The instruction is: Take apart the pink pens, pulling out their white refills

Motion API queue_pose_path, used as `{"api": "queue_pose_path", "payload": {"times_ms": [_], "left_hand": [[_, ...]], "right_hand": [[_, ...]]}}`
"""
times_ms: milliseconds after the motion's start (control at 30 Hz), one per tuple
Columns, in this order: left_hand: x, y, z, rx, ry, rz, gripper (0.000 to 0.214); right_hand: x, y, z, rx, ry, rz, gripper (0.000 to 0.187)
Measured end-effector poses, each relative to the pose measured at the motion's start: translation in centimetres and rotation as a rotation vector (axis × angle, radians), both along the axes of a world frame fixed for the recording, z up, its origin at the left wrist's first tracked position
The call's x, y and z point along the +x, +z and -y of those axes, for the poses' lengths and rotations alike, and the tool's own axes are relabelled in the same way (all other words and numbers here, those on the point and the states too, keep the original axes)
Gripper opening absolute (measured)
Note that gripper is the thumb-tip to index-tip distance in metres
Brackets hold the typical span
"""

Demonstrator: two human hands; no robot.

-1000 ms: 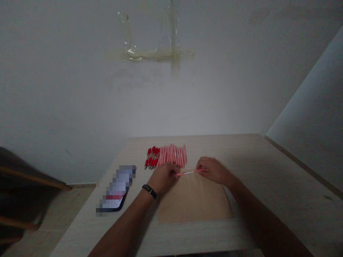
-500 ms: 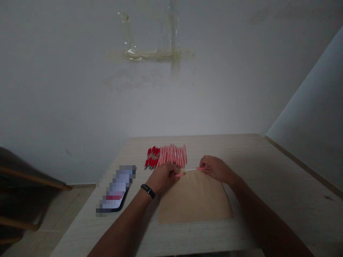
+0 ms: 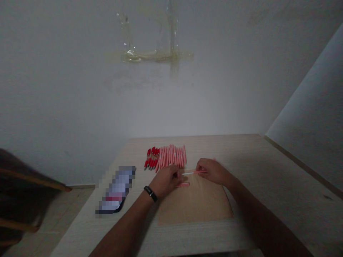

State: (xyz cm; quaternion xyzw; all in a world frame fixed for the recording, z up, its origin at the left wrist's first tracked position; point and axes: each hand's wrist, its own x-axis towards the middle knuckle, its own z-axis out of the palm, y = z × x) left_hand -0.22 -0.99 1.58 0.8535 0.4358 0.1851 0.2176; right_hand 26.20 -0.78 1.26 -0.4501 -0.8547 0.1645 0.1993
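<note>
Pink pen barrel [image 3: 198,172] is pinched in the closed right hand [image 3: 213,170] at twelve o'clock on the brown sheet [image 3: 199,205]; its white refill [image 3: 188,173] seems gripped by the left hand [image 3: 165,180], fingers curled. By a skewed pull, the refill could be bent.

The back of my left hand [image 3: 166,179] mostly hides its fingertips, so I can't tell whether they grip the white rod [image 3: 188,173]; it also covers part of a pink piece [image 3: 184,185]. My right hand [image 3: 211,170] conceals one end of the pink barrel [image 3: 197,172]. The phone [image 3: 118,187] is blurred into blocks, my wristband [image 3: 150,193] too small to read, my forearms [image 3: 128,221] cut off below.
</note>
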Motion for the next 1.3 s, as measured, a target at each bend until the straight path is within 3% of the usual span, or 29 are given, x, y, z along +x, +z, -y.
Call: {"api": "queue_pose_path", "payload": {"times_ms": [133,367,533,1300], "left_hand": [[0.2,0.3,0.0,0.07,0.036,0.018,0.01],[0.8,-0.1,0.0,0.089,-0.056,0.02,0.005],[0.8,0.0,0.1,0.075,-0.025,-0.006,0.004],[-0.5,0.1,-0.6,0.022,0.072,-0.04,0.011]], "right_hand": [[-0.8,-0.3,0.3,-0.005,0.029,-0.011,0.004],[-2.0,-0.6,0.6,0.005,0.042,-0.017,0.006],[-2.1,-0.6,0.6,-0.001,0.042,-0.011,0.008],[1.1,-0.8,-0.6,0.031,0.027,0.017,0.01]]}}
